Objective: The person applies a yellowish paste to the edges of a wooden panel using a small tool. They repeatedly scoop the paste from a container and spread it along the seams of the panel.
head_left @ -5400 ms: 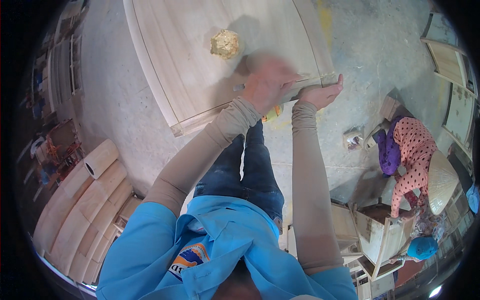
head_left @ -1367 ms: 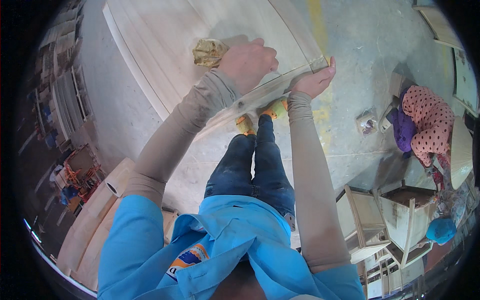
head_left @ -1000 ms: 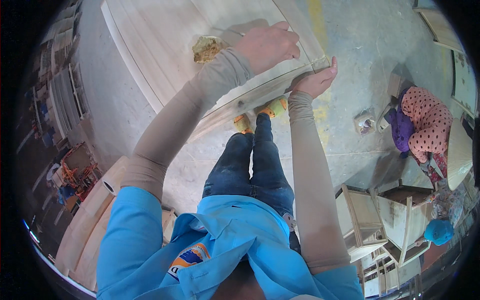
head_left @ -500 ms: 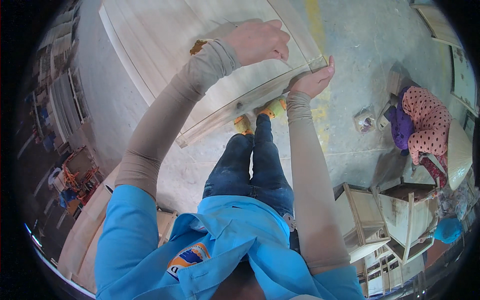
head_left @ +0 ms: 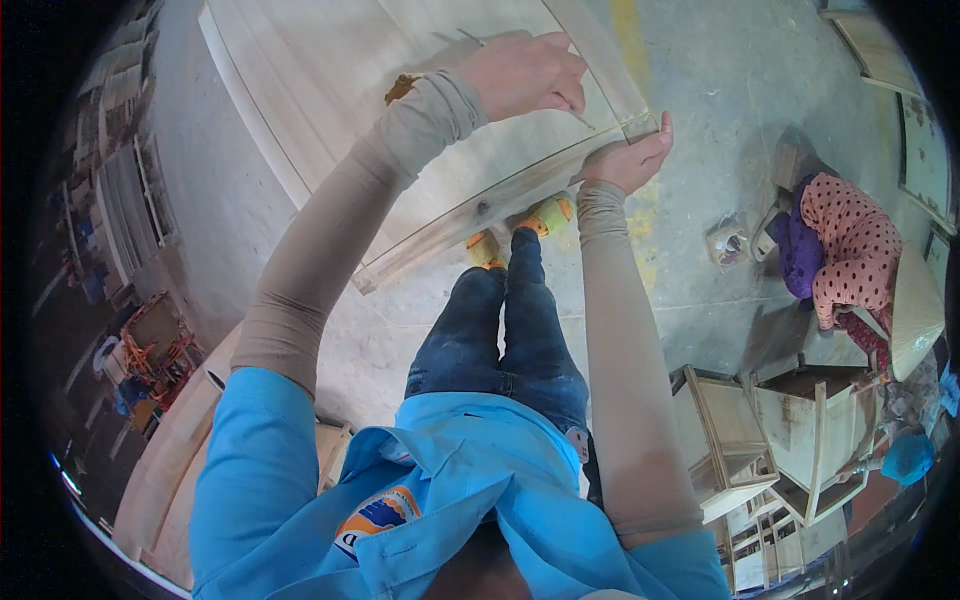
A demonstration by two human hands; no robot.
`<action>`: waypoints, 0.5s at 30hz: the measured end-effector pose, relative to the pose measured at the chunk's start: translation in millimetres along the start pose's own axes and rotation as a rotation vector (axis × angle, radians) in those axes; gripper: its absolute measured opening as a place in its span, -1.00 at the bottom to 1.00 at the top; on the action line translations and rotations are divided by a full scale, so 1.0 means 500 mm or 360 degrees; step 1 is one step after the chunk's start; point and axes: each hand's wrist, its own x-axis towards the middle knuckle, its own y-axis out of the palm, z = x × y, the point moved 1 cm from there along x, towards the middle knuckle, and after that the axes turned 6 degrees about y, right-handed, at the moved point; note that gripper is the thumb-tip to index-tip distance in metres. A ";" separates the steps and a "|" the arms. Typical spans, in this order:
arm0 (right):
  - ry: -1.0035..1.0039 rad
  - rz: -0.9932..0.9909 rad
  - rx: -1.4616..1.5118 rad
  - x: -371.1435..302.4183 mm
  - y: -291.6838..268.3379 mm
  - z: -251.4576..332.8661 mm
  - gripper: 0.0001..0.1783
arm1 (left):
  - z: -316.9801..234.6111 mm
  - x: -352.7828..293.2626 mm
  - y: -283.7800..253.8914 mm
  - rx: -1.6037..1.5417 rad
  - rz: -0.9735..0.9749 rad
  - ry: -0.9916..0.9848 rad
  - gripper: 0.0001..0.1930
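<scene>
The left hand (head_left: 525, 78) pinches a thin tool (head_left: 470, 37), its length slanting toward the wooden panel's (head_left: 330, 100) near right corner. The right hand (head_left: 628, 163) lies against this corner, fingers extended.

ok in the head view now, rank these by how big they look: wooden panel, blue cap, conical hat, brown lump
1. Wooden panel, cut off by the frame
2. Conical hat
3. Blue cap
4. Brown lump, partly hidden behind the left sleeve

And the left hand (head_left: 528, 76) curls over the panel (head_left: 495, 165), seemingly pinching; the right hand (head_left: 626, 165) lies open at the panel's near-right corner.
</scene>
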 end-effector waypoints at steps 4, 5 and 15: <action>-0.0036 -0.0002 -0.0066 0.003 -0.003 -0.009 -0.37 | 0.009 -0.010 0.004 -0.0098 0.0064 -0.0006 -0.88; -0.0024 -0.0013 -0.0060 0.001 -0.004 -0.006 -0.37 | 0.007 -0.014 0.003 -0.0111 0.0114 -0.0020 -0.88; -0.0038 -0.0024 -0.0135 -0.001 0.001 0.002 -0.38 | -0.102 -0.073 0.032 0.0109 -0.0362 -0.0589 -0.89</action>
